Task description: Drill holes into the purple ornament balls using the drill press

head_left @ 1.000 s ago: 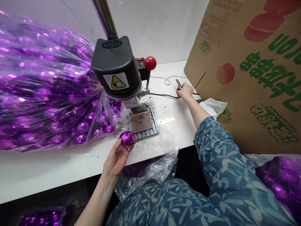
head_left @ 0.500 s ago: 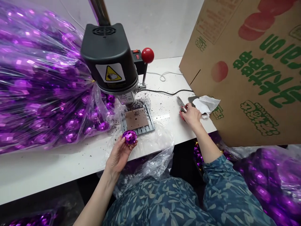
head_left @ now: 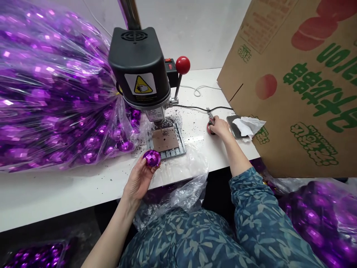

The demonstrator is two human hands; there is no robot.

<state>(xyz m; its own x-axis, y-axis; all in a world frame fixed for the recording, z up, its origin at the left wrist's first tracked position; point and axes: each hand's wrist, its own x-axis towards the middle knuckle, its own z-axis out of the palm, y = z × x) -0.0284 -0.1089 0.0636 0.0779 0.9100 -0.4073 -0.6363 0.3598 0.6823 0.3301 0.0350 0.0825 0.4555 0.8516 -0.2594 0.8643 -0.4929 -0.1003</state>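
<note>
Between the fingers of my left hand (head_left: 139,178) is a shiny purple mirror-ball ornament (head_left: 152,158), held just in front of the drill press base (head_left: 182,149). My right hand (head_left: 221,128) is closed on the red-handled scissors (head_left: 211,124) at the right of the table; their blades point away from me. Above the base stands the black drill press head (head_left: 136,59) with a red-knobbed lever (head_left: 183,65). A brown board (head_left: 166,139) with a small dark hole lies on the base under the chuck.
A large clear bag of purple balls (head_left: 55,93) fills the left side. On the right stands a cardboard box (head_left: 279,93), with a phone (head_left: 233,125) and crumpled white tissue (head_left: 248,125) beside it. Dark shavings and a black cord (head_left: 195,108) lie on the white table (head_left: 83,193).
My right hand has moved left with the scissors, away from the phone and tissue, uncovering more of the phone. My left hand still holds the purple ball near the base. The view has shifted slightly.
</note>
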